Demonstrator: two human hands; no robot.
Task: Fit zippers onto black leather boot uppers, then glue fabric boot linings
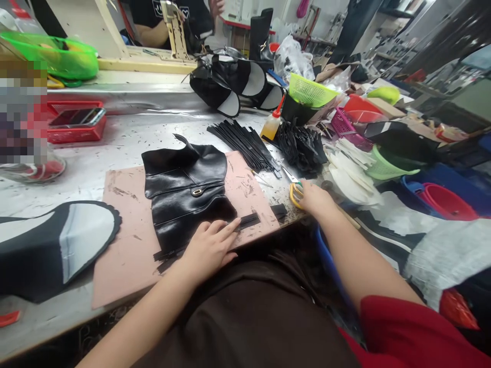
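A shiny black leather piece [180,179] with a small gold oval fitting [197,192] lies on a pinkish board [126,204]. My left hand [210,244] rests flat on its near edge, fingers stretched out over a black zipper strip [250,221] that runs along that edge. At the board's right, my right hand [316,200] has its fingers closed at the yellow handles of a pair of scissors [294,194]. The scissors' blades point away over the table. Near them lies a short black strip end [279,211].
Behind lie bundled black strips [245,145], a glue bottle [271,125] with a red tip and black-and-white boot pieces [233,84]. White cut pieces [351,176] and baskets crowd the right. Another boot piece [57,245] lies left. A person [153,30] sits across the table.
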